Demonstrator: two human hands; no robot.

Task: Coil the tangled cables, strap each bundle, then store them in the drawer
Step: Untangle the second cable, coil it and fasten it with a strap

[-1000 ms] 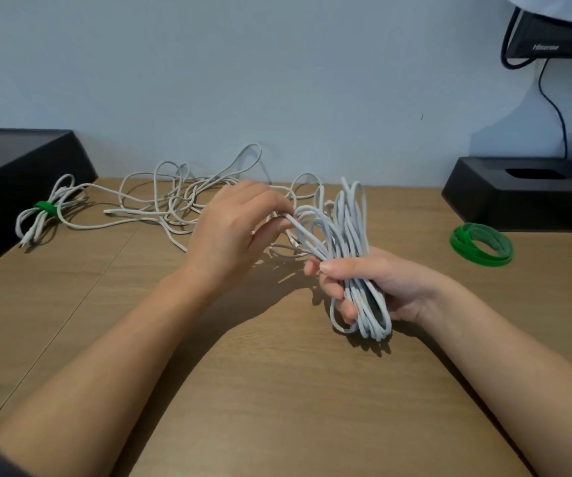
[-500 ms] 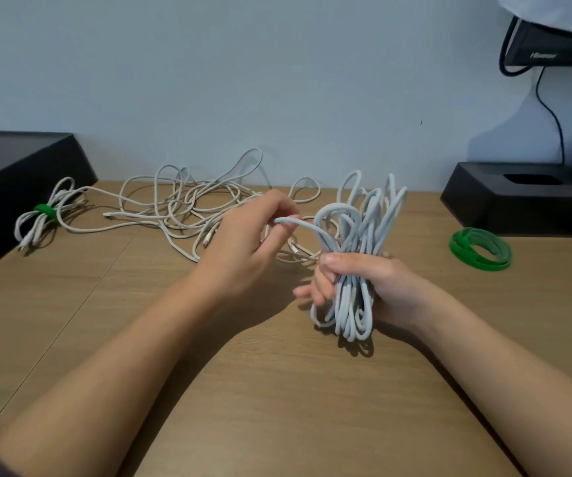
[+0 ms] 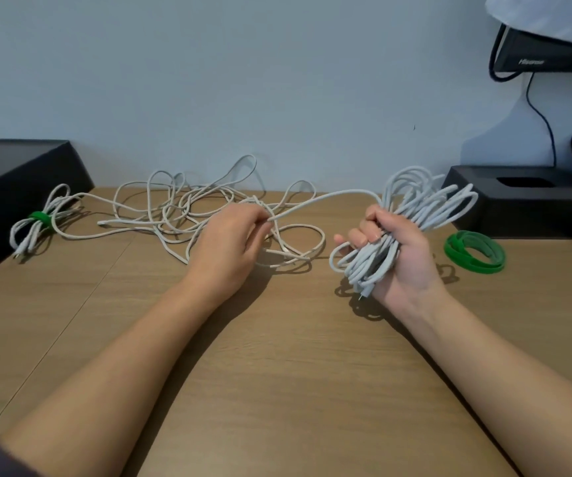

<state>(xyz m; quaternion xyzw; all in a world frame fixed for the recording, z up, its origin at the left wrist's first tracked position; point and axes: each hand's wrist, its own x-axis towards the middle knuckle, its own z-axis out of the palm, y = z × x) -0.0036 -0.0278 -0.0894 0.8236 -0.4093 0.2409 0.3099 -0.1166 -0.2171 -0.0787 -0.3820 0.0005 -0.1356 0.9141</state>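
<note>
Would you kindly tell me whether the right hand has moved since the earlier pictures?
Yes: the right hand, gripping the coil, has shifted right, nearer the green strap roll.

Right hand [image 3: 396,249] gripping white coiled bundle [image 3: 422,204] above wooden desk [image 3: 277,356], left hand [image 3: 229,242] pinching strand running to it, tangled cables [image 3: 174,211] behind, strapped bundle [image 3: 37,222] far left, green straps [image 3: 473,251] right.

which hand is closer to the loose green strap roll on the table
Right. The right hand, gripping the coiled cable, sits just left of the green strap roll; the left hand is much farther left, pinching the free strand over the tangle.
</note>
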